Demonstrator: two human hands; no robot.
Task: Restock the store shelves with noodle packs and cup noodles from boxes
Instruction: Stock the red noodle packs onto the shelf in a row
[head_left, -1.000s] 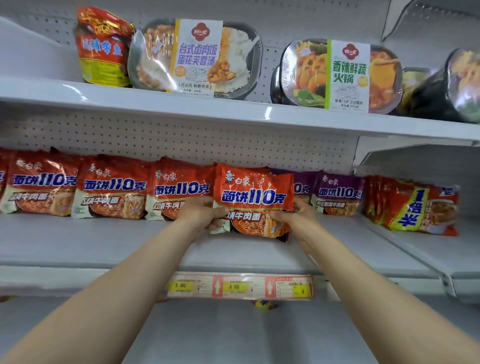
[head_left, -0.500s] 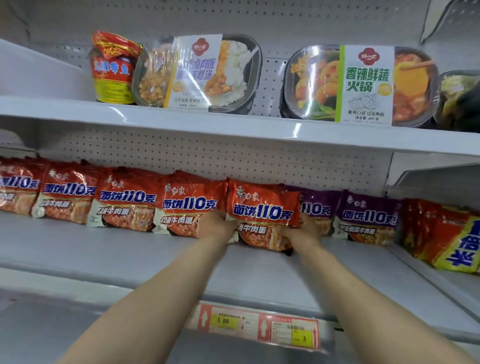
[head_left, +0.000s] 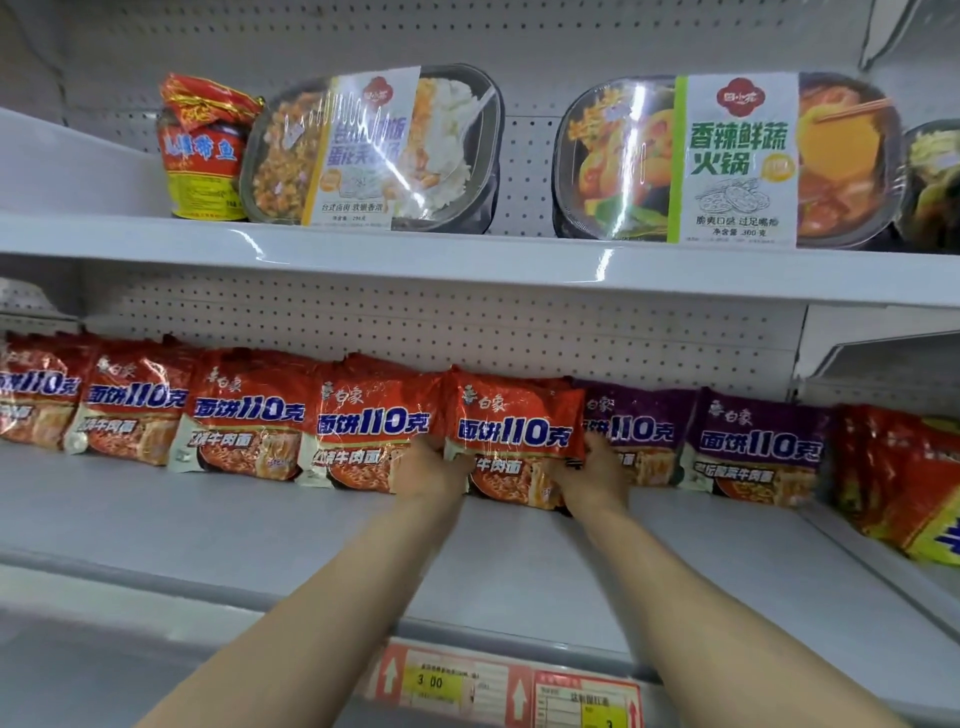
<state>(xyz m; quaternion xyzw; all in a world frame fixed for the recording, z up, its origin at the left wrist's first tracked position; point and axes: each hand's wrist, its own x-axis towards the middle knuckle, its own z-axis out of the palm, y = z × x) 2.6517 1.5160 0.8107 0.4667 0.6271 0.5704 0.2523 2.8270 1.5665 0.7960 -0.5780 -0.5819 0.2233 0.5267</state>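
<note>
noodle pack (head_left: 514, 436): glossy crinkled plastic | shelf (head_left: 260, 530): smooth matt white metal

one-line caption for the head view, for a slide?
Both hands seat a red noodle pack between red and purple packs on the middle shelf.

Noodle packs (head_left: 511, 434) rowed on shelf (head_left: 260, 530), meal trays (head_left: 371, 150) above

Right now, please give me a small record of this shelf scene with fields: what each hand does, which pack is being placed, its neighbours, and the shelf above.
left hand: left hand grips the lower left edge of the red noodle pack
right hand: right hand grips its lower right edge
pack position: at the back of the middle shelf, in line with the row
left neighbour: another red pack
right neighbour: purple noodle pack
shelf above: rice meal tray, hotpot tray
</note>
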